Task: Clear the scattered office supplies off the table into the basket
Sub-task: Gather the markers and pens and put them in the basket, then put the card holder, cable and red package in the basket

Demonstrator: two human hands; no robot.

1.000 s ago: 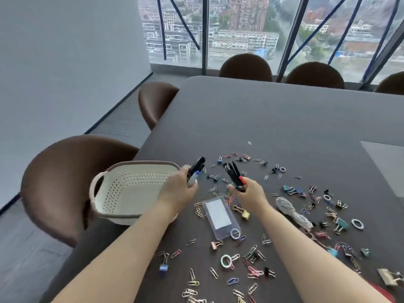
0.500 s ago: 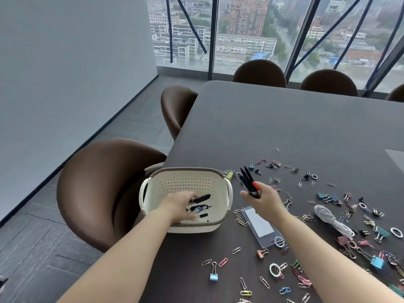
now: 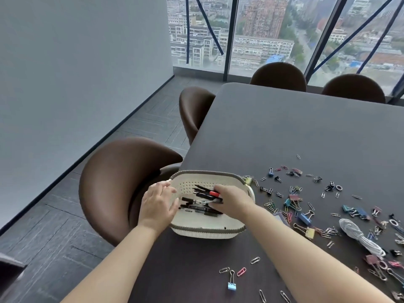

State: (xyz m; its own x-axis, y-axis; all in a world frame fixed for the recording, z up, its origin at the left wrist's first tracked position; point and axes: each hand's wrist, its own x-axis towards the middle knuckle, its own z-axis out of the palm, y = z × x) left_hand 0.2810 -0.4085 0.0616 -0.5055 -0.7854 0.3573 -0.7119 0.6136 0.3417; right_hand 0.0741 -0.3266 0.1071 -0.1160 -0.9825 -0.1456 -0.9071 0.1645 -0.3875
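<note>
A cream perforated basket (image 3: 207,231) with a grey rim sits at the table's left edge. Several black pens (image 3: 196,207) lie on its floor. My right hand (image 3: 234,201) reaches in over the right rim, shut on a bundle of black markers (image 3: 204,192), one with a red cap. My left hand (image 3: 157,204) hovers over the basket's left rim with fingers spread and nothing in it. Many coloured binder clips and paper clips (image 3: 293,202) lie scattered on the dark table (image 3: 284,132) to the right. A coiled white cord (image 3: 358,236) lies among them.
A brown chair (image 3: 118,182) stands right beside the basket, off the table's left edge. More brown chairs (image 3: 194,108) line the left and far sides. A blue binder clip (image 3: 231,285) and several paper clips lie near the front edge, between my forearms.
My left hand dropped its pens into the basket and drew back to the left rim. My right hand carried its markers from above the table into the basket. The view swung left.
</note>
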